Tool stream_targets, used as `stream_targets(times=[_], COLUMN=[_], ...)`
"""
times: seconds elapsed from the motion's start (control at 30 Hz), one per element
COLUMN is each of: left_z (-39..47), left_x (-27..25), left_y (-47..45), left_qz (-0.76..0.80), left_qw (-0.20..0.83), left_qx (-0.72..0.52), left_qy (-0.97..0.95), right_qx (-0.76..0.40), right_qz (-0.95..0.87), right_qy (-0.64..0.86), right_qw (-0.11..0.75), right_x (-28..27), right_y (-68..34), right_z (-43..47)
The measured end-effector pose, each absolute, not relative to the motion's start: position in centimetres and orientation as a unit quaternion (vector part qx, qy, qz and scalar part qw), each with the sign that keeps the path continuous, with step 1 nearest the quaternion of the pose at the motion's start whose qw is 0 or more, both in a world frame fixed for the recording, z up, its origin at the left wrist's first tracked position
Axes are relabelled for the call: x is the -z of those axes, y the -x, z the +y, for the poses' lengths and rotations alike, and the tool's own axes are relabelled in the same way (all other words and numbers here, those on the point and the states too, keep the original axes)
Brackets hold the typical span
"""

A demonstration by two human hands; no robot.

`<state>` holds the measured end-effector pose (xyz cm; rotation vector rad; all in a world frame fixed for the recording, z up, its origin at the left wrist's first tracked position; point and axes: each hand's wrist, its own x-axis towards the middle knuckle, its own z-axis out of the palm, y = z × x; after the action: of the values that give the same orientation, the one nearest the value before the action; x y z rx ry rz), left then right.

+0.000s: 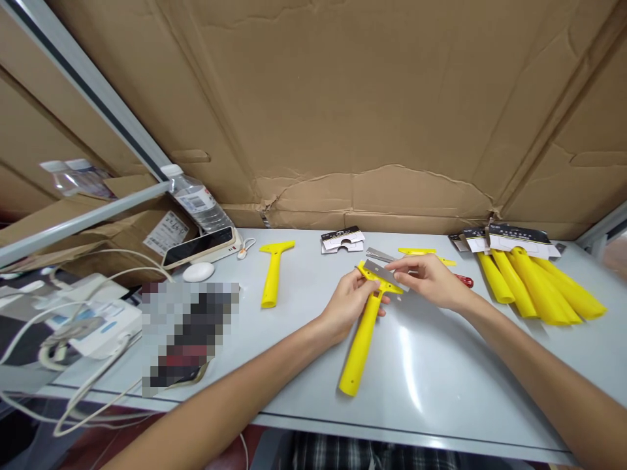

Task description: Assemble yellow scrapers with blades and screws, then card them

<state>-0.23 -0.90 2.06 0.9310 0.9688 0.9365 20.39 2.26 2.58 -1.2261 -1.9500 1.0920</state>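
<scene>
"What does the left hand (pixel 349 303) grasp?"
"A yellow scraper (pixel 363 339), gripped near its head, its handle slanting toward the wearer over the table (pixel 294 391)."
"And the right hand (pixel 431 277)?"
"Its fingertips touch the metal blade (pixel 379 271) on the scraper's head; whether they pinch it, one cannot tell."
"Around the scraper?"
"Left of it lies a loose yellow handle (pixel 272 277); beyond it, printed cards (pixel 337 235); right of it, carded yellow handles (pixel 539 287), fanned together."
</scene>
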Motion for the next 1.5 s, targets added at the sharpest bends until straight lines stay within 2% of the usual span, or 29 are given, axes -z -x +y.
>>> stream_targets(times=[0.6,0.83,1.5], left_z=[-1.63,-1.46,-1.37], left_x=[-1.94,-1.91,-2.13], left_y=[0.02,0.0,0.05], left_qz=[0.476,0.467,0.483], left_qw=[0.634,0.629,0.596], left_qx=[-0.432,-0.436,-0.437], left_qy=[-0.431,-0.443,-0.47], right_qx=[-0.454,-0.467,-0.46], right_qz=[-0.7,-0.715,-0.699], right_qy=[0.467,0.451,0.467], right_qw=[0.294,0.259,0.287], right_x=[-2.82,-2.98,-2.63], right_y=[-19.87,-20.42,-20.25], right_z=[1.57,1.58,1.57])
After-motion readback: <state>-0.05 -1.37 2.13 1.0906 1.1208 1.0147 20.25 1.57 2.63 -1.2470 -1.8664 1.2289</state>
